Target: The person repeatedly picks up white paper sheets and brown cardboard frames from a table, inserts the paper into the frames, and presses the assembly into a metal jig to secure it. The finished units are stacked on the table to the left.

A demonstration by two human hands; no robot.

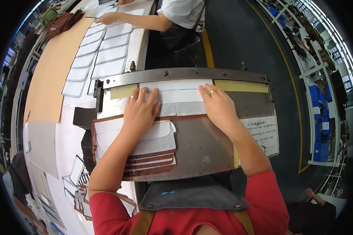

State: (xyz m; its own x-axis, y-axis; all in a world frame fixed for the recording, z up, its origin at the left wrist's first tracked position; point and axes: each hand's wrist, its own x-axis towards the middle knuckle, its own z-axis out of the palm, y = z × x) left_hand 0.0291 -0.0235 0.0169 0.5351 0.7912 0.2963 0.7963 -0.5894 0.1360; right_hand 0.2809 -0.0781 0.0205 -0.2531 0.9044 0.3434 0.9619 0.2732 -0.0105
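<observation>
Okay, so both of my hands are down on a flat white piece with brown edging (183, 95), which sits just above the centre of the frame, its far edge right up by the long metal bar (184, 73). My left hand (139, 111) is on its left part, fingers stretched out and a bit apart, thumb off to the side. My right hand (219, 106) is on the right end, fingers out straight and closer together, not clamped on anything. Underneath is a grey metal plate (202, 143), with a yellow strip (241, 86) at upper right. A stack of white-and-brown pieces (155, 143) lies left of centre, partly behind my left forearm. Upper left, rows of pale panels (111, 53) cover part of the desk (68, 102), and a co-worker's hand (108, 18) reaches in over them near the top.
</observation>
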